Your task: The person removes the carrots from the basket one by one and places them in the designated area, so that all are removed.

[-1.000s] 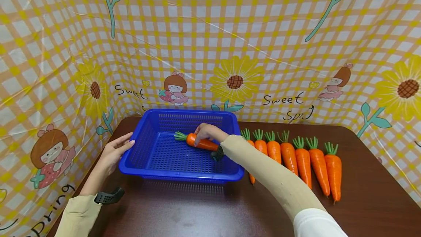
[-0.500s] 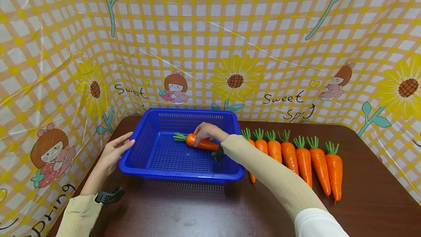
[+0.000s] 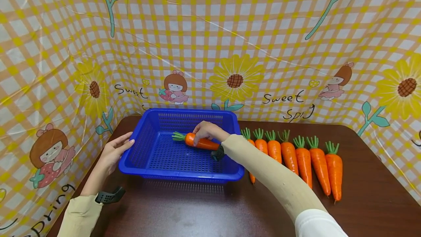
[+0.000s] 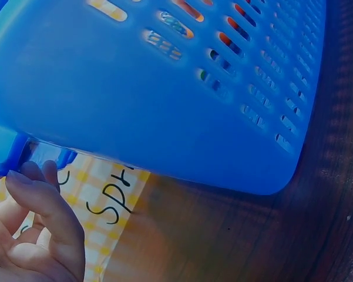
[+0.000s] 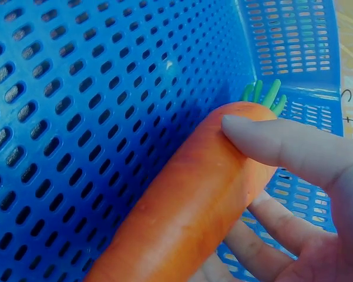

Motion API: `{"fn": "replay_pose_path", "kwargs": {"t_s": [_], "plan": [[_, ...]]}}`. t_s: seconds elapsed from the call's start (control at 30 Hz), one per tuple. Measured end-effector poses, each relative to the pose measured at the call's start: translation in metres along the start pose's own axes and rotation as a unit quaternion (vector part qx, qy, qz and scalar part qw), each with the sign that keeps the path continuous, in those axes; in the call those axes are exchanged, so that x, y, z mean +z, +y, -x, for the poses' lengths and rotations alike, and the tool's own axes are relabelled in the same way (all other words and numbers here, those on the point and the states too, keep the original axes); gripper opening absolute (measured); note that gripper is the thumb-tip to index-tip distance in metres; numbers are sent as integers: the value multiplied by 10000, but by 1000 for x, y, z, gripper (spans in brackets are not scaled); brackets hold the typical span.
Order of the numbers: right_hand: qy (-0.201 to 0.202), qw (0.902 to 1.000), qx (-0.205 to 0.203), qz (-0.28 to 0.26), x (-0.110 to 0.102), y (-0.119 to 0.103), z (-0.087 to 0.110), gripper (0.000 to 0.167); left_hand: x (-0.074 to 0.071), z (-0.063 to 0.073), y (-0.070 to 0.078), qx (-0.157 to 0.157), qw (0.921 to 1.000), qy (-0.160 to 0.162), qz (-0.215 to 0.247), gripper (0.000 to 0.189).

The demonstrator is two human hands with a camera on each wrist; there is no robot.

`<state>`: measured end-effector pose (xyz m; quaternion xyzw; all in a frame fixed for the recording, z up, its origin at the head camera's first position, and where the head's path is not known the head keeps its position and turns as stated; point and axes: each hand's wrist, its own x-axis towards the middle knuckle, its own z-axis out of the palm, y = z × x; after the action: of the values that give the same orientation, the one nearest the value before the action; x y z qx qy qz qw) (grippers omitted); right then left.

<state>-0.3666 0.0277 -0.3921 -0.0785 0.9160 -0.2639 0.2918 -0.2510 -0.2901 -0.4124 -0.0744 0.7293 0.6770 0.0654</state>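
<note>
Inside the blue plastic basket point(image 3: 181, 176), my right hand point(image 3: 210, 131) grips an orange carrot point(image 3: 190, 139) with green stem stubs pointing left. The right wrist view shows the thumb across the top of the carrot point(image 5: 182, 194) and curled fingers on its far side, close to the slotted basket wall point(image 5: 76, 111). At the basket's left rim, my left hand point(image 3: 113, 151) holds the edge by thumb and fingers. From the left wrist, that hand point(image 4: 41, 223) appears at the lower left, below the basket's side point(image 4: 135, 111). The carrot's tip is hidden by my right wrist.
Several carrots point(image 3: 304, 164) lie in a row on the dark wooden table point(image 3: 365, 178), right of the basket. My right forearm partly covers some of them. A checked, flower-printed cloth point(image 3: 197, 39) hangs behind and at both sides.
My right hand and the carrot have shifted very slightly left inside the basket. The left hand, basket and carrot row look unmoved.
</note>
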Motion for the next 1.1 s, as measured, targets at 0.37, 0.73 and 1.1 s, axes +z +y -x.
{"fn": "replay_pose_path", "kwargs": {"t_s": [0.37, 0.73, 1.1], "plan": [[106, 9989, -185, -421, -12, 4, 7, 50, -1, 2, 2, -19, 10000, -26, 19, 68], [179, 9918, -486, -1170, -21, 2, 13, 55, 0, 1, 1, -43, 10000, 2, 28, 69], [221, 9875, -707, -1388, -33, -4, 22, 56, 1, 2, 1, -25, 10000, 58, 75, 62]]}}
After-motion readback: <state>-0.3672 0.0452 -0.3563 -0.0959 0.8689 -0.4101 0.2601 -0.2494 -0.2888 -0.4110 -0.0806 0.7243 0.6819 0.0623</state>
